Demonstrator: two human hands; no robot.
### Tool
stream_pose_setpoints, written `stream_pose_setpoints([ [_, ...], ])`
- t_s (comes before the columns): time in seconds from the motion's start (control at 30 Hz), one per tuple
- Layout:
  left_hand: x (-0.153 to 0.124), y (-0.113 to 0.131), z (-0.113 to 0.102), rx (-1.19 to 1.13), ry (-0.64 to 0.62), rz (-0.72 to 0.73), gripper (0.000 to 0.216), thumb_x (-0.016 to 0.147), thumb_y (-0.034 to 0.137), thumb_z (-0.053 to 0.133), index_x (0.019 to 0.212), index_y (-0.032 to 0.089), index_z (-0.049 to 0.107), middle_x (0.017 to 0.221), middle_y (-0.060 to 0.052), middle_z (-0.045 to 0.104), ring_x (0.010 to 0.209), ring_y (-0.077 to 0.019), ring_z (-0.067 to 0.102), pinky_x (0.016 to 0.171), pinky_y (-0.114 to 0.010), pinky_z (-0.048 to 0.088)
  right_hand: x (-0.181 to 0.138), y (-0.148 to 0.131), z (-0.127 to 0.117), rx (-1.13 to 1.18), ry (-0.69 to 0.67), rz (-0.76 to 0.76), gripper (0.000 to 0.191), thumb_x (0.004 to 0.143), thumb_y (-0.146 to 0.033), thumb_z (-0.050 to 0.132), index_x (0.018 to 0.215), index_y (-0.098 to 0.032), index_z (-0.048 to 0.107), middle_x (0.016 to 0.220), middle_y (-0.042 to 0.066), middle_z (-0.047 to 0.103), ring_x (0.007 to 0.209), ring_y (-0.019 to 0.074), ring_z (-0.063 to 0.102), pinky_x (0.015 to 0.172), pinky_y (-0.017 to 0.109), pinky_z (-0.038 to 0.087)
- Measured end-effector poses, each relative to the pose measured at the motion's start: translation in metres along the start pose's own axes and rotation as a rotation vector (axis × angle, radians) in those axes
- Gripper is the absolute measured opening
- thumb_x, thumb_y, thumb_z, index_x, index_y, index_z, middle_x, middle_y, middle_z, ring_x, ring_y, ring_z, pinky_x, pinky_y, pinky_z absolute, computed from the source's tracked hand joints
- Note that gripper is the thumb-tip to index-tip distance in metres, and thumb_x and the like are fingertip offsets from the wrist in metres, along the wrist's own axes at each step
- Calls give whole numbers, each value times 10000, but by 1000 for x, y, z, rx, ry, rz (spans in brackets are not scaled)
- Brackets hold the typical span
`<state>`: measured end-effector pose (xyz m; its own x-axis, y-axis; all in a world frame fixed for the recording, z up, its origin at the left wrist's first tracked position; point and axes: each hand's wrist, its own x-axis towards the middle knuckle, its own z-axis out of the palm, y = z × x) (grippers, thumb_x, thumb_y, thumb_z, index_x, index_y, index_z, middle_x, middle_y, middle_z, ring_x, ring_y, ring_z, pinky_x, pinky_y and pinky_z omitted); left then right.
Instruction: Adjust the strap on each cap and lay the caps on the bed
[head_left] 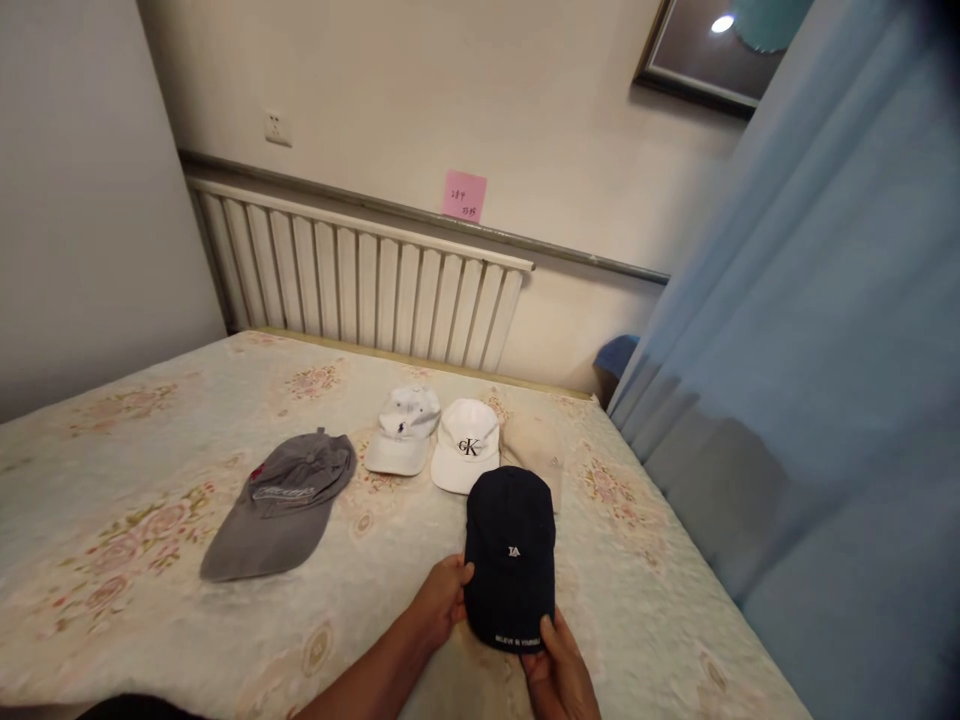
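A dark navy cap (511, 555) with a small white logo lies on the bed, its brim toward me. My left hand (441, 600) grips the left edge of the brim with its fingers curled round it. My right hand (559, 675) pinches the brim's front right corner, thumb on top. Beyond the navy cap sit a white cap with black letters (466, 445), a white cap with a small dark logo (405, 428) and a beige cap (534, 448), which the navy cap partly hides. A grey cap (285, 500) lies to the left.
The bed (150, 480) has a pale floral cover. A white radiator (352, 275) runs along the wall behind it, with a pink note (463, 195) above. A blue curtain (825, 400) hangs close on the right.
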<state>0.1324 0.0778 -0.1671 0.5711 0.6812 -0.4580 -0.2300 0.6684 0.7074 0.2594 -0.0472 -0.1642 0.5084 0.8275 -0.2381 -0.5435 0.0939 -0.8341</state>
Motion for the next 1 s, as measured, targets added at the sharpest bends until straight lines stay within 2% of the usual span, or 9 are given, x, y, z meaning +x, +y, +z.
stream_pose_setpoints([
  [0.1,2,-8,-5,31,31,-12,330,638,340,712,850,154,540,773,-32,663,738,-188,624,727,-316,451,-1,2,-9,132,12,123,511,577,-411,791,1011,-188,639,1024,82,707,1044,273,616,865,381,506],
  [0.2,-3,-10,-7,68,41,-5,300,667,345,681,828,159,510,739,-28,642,701,-181,612,688,-307,448,-4,4,-18,105,100,204,496,544,-339,829,960,-179,612,836,35,734,726,177,685,650,271,543],
  [0.27,-7,-10,-6,129,66,16,277,693,353,649,820,165,489,738,-24,633,701,-179,608,674,-300,448,-6,7,-23,48,136,224,483,530,-314,841,920,-176,591,661,-16,706,516,104,626,504,195,492],
  [0.33,-9,-11,-6,259,125,55,232,737,354,591,812,170,471,731,-16,622,694,-169,602,655,-284,444,-6,9,-26,-30,151,216,490,524,-332,841,902,-166,578,538,-50,650,419,70,558,438,163,448],
  [0.5,-7,-15,-8,518,279,132,147,782,314,523,762,171,497,676,-3,602,674,-162,577,618,-259,408,-3,14,-32,-226,169,196,526,553,-400,806,943,-143,564,453,-57,591,365,67,519,377,154,422],
  [0.7,-5,-9,-13,748,411,193,78,745,202,537,680,159,540,678,-41,627,757,-201,582,664,-269,377,-4,12,-31,-305,175,200,492,541,-387,796,905,-149,567,478,-36,613,358,85,541,352,159,416],
  [0.87,-12,-3,-12,851,401,265,76,725,211,543,739,162,600,827,-95,673,835,-245,593,726,-297,374,-9,9,-28,-339,177,190,460,564,-390,776,894,-160,551,468,-36,612,370,104,570,356,163,422],
  [1.0,-15,-3,-13,875,392,297,122,723,191,522,777,155,626,868,-125,676,868,-278,595,772,-329,377,-11,7,-27,-393,199,192,503,566,-401,768,937,-159,530,457,-32,608,396,141,604,362,185,441],
])
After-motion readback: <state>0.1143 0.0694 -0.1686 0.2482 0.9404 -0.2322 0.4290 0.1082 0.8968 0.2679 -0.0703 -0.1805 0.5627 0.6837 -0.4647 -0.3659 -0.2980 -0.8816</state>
